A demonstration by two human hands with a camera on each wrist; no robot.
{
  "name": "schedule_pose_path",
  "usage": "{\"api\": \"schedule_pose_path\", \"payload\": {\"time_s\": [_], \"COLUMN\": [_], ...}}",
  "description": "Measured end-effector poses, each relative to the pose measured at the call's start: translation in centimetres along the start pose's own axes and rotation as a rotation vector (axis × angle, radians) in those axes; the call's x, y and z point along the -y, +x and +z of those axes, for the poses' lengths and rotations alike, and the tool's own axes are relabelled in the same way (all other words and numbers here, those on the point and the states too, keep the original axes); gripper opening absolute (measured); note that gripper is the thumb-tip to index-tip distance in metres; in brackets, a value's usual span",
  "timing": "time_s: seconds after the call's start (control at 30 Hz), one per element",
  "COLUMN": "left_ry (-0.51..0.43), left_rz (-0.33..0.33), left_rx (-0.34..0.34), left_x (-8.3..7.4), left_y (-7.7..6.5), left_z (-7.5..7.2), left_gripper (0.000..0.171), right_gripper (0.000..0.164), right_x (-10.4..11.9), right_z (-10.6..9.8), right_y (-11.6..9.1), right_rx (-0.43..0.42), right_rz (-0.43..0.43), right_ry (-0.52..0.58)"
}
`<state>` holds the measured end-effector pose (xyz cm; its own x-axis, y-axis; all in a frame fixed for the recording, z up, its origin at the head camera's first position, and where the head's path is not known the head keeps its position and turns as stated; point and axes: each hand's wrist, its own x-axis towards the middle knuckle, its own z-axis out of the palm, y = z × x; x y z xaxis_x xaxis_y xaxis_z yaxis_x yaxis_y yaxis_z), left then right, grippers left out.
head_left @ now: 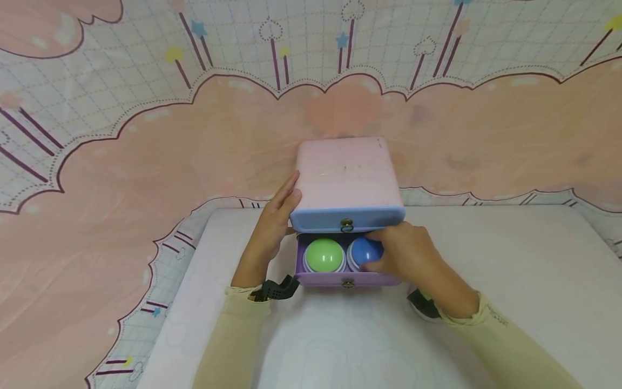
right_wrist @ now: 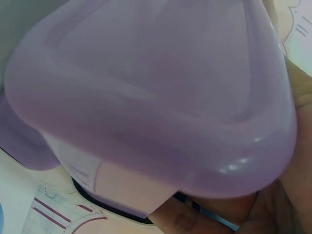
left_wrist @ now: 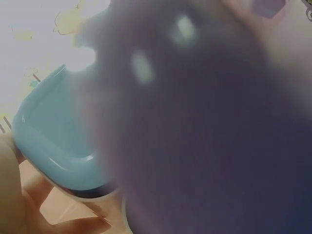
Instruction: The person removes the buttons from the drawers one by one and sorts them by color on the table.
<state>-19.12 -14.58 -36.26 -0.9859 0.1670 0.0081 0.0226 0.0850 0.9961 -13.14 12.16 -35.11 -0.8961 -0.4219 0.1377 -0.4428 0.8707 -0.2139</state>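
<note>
A small two-drawer box (head_left: 345, 173) has a pink top, and its blue upper drawer (head_left: 316, 220) is closed. Below it, the purple lower drawer (head_left: 320, 279) is pulled out, its front filling much of the right wrist view. Inside lie a green dome-topped ball (head_left: 324, 255) and, on the right, a blue dome-topped ball (head_left: 365, 252), each with a pale rim. My left hand (head_left: 272, 221) rests against the box's left side with extended fingers. My right hand (head_left: 405, 251) reaches over the drawer's right side, thumb and fingers pinching the blue ball and covering its right part.
The box stands on a white table (head_left: 340, 335) near its back edge. A patterned peach-and-white cloth (head_left: 243, 146) hangs behind. Dark camera mounts sit at the left wrist (head_left: 277, 289) and right wrist (head_left: 421, 305).
</note>
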Motion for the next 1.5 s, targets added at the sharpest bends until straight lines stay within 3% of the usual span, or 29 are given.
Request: {"api": "schedule_pose_path", "payload": {"time_s": [0.17,0.4,0.53,0.83,1.13,1.5], "left_ry": [0.021,0.061,0.070,0.071,0.062,0.061], "left_rz": [-0.013,-0.055,-0.061,-0.057,-0.052,-0.057], "left_rx": [0.019,0.133,0.144,0.136,0.143,0.139], "left_x": [-0.1,-0.5,-0.6,-0.5,-0.5,-0.5], "left_y": [0.0,-0.4,-0.5,-0.4,-0.4,-0.3], "left_z": [0.0,-0.9,-1.2,-1.3,-1.3,-1.2], "left_gripper": [0.051,0.054,0.054,0.055,0.055,0.056], "right_gripper": [0.060,0.068,0.068,0.064,0.058,0.055], "right_x": [-0.1,0.0,0.3,1.1,1.6,1.7], "right_z": [-0.3,-0.7,-1.4,-2.4,-2.9,-3.7], "right_y": [-0.1,-0.4,-0.8,-1.8,-2.6,-2.9], "right_rx": [0.027,0.081,0.087,0.004,-0.170,-0.187], "right_rz": [0.026,0.058,0.065,0.017,-0.033,-0.024], "right_ry": [0.041,0.054,0.048,-0.008,-0.059,0.005]}}
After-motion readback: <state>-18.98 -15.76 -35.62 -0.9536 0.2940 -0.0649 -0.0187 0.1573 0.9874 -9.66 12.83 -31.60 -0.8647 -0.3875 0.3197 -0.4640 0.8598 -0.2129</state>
